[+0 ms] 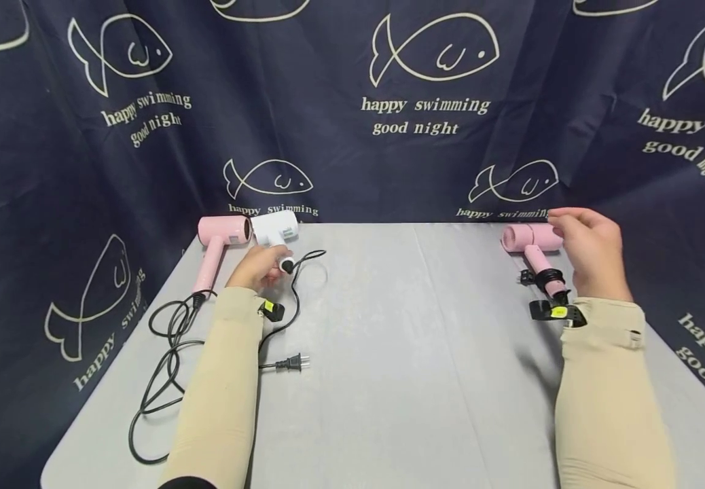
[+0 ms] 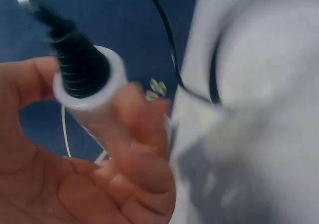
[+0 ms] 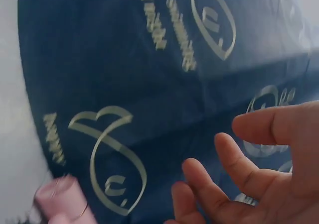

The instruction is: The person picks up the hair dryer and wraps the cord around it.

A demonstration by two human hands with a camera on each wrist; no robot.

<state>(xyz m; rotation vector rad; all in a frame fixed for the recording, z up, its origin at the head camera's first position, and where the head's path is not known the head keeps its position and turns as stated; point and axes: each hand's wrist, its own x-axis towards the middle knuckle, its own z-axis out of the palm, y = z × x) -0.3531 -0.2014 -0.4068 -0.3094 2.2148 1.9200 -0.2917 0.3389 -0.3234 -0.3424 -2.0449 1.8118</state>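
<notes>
My left hand [image 1: 255,266] grips the handle of a white hair dryer [image 1: 276,225] at the back left of the table. In the left wrist view, the fingers curl round the white handle [image 2: 94,119], and a black cord sleeve comes out of its end. The dryer's head is hidden in that view. My right hand [image 1: 597,248] is at the back right, its fingers loosely bent and holding nothing. Beside it lies a pink hair dryer [image 1: 536,238], its black cord wound round the handle. The right wrist view shows the bent fingers [image 3: 234,159] apart from this dryer [image 3: 62,199].
Another pink hair dryer [image 1: 221,231] lies left of the white one, its loose black cord [image 1: 172,360] looped along the table's left side. A black two-pin plug [image 1: 293,363] rests right of my left forearm. A dark blue fish-print curtain [image 1: 340,122] stands behind the grey table [image 1: 401,353].
</notes>
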